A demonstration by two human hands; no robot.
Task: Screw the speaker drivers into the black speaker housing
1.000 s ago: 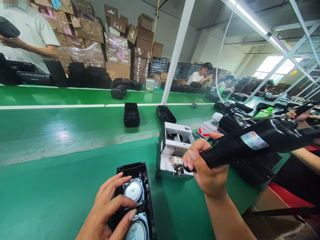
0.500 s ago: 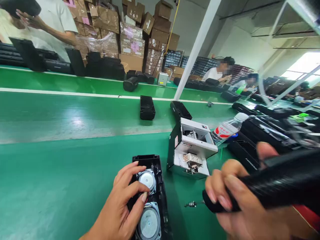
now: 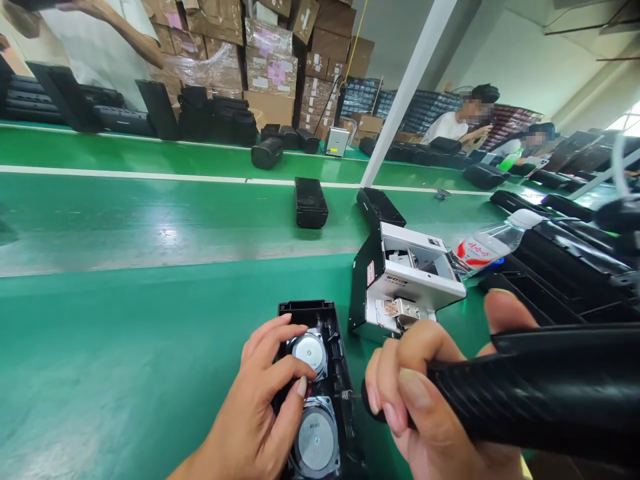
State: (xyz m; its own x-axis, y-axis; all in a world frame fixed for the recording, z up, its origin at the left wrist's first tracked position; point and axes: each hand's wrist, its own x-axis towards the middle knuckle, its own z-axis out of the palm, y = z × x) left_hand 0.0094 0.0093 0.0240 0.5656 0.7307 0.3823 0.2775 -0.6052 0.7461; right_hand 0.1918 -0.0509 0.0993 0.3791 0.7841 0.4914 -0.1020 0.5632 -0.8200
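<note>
The left hand [image 3: 260, 407] pins the open speaker housing [image 3: 315, 387] on the green surface [image 3: 125, 353], fingers spread. Its rigid shell looks safe to hold; the drivers look delicate. The right hand [image 3: 420, 400] grips the heavy-looking electric screwdriver [image 3: 525, 393].

Few markings can be read. The white and black feeder box [image 3: 407, 283], standing right of centre just beyond the person's right hand [image 3: 425, 407], bears a brand word in dark letters on its white front face; it looks like "WEICIN", though the letters are small and not sure. A small red sticker sits on the box's black left side, its print too small to read. The water bottle [image 3: 487, 247] lying to the right of the box carries a red and white label with red characters, unreadable at this size. The cartons [image 3: 270, 53] stacked far behind show pink and white labels, all illegible.
</note>
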